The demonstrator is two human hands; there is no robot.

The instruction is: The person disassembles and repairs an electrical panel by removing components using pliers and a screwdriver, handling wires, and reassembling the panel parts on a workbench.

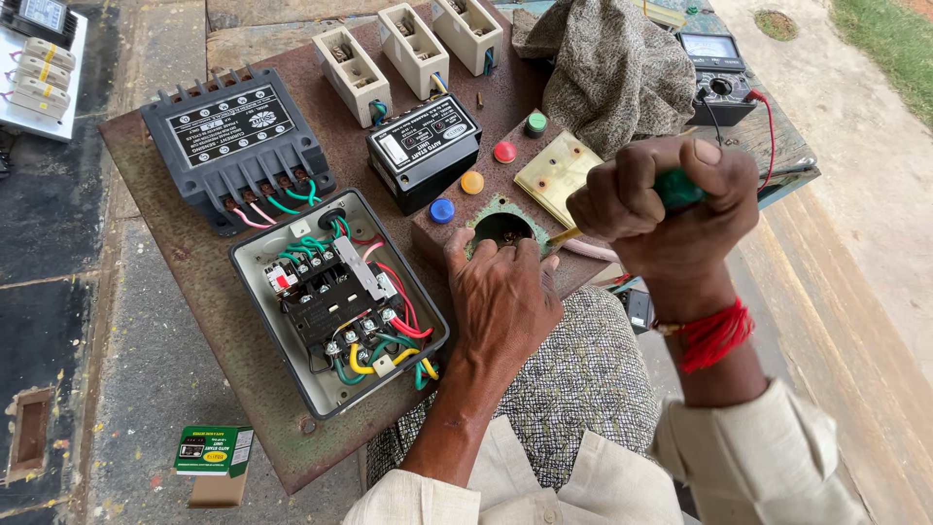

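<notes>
The setting is outdoors in bright daylight. A rusty brown metal board [194,321] serves as the work surface, lying over a rough grey stone floor [146,389] with wide joints and a small rectangular recess [29,433] at the lower left. To the right, a pale concrete ledge [855,292] runs diagonally, and a strip of green grass [899,39] shows at the top right corner.

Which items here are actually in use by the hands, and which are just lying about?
In use: left hand at the round panel hole; right hand gripping the green-handled screwdriver.

Lying about: open starter box, multimeter, cloth, small green carton.
</notes>
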